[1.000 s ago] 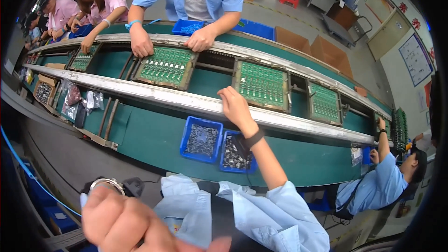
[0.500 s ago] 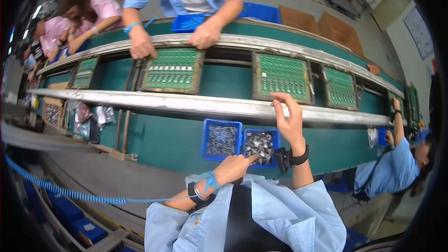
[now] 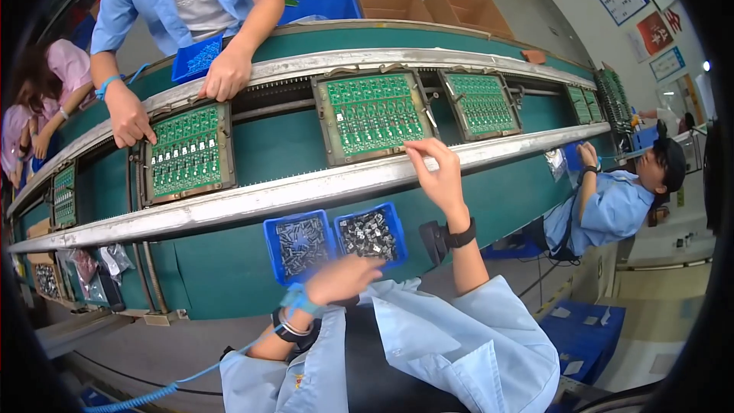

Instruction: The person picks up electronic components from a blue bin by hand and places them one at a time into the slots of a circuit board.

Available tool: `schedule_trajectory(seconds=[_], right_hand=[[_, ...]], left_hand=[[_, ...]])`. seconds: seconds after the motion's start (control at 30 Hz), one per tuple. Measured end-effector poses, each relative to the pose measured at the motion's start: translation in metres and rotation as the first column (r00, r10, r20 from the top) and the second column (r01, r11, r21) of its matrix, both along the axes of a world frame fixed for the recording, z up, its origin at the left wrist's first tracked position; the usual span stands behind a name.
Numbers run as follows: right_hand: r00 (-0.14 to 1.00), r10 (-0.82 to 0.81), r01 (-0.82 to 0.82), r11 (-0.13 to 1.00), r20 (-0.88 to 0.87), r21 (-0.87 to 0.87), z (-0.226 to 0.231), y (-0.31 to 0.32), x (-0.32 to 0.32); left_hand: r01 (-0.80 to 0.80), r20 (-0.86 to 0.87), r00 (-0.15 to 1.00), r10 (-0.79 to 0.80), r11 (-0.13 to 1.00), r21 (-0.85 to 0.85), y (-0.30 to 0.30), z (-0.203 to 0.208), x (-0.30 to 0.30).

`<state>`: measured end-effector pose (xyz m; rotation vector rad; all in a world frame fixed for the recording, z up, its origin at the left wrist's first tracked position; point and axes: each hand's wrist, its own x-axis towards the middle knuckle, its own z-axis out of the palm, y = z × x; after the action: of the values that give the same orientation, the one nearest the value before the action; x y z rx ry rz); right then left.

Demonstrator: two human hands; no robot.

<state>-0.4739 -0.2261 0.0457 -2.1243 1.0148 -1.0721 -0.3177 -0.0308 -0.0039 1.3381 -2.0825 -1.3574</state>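
Observation:
My right hand point(image 3: 439, 177) is raised over the near rail, thumb and forefinger pinched at the near right corner of a green circuit board panel point(image 3: 375, 111) in its dark frame. Whatever the fingertips hold is too small to make out. Low over the near edge of the bins is my left hand point(image 3: 344, 279), smeared by motion, so its fingers cannot be read. It is nearest a blue bin of small black and silver parts point(image 3: 368, 235). Beside that stands another blue bin point(image 3: 300, 247) with slim grey parts. A blue coiled cord point(image 3: 145, 399) runs to my left wristband.
Metal rails point(image 3: 306, 191) carry more framed boards point(image 3: 480, 103) across the green bench. Opposite, a co-worker's hands point(image 3: 228, 76) work at another board point(image 3: 186, 151), near a blue bin point(image 3: 197, 57). Another co-worker point(image 3: 612, 199) sits at the right. Bagged parts point(image 3: 92, 268) lie at left.
The view has turned right, so boards and bins appear further left. My right hand's fingers have come together in a pinch at the board's corner. My left hand has drawn back from the parts bin.

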Motion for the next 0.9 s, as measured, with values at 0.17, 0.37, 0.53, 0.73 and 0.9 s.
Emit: schedule_trajectory(seconds=[0.17, 0.37, 0.53, 0.73, 0.9], right_hand=[[0.999, -0.046, 0.046, 0.999, -0.002, 0.019, -0.013, -0.032, 0.003], [0.999, -0.033, 0.039, 0.982, -0.034, 0.186, -0.021, -0.066, 0.015], [0.998, -0.024, 0.045, 0.940, -0.065, 0.338, -0.027, -0.076, 0.017], [0.998, -0.050, 0.029, 0.932, 0.048, 0.361, -0.038, -0.079, 0.017], [0.992, -0.025, 0.054, 0.973, -0.127, 0.225, -0.031, -0.078, 0.019]], left_hand=[[-0.624, -0.356, 0.717, 0.599, 0.780, 0.056, -0.032, 0.053, 0.057], [-0.890, -0.389, 0.423, 0.819, 0.295, -0.346, -0.074, 0.035, 0.095], [-0.935, -0.496, 0.310, 0.811, 0.165, -0.314, -0.077, 0.002, 0.093], [-0.990, -0.636, 0.124, 0.762, 0.141, -0.025, -0.073, 0.000, 0.096], [-0.984, -0.644, 0.078, 0.761, 0.162, 0.072, -0.074, 0.004, 0.099]])
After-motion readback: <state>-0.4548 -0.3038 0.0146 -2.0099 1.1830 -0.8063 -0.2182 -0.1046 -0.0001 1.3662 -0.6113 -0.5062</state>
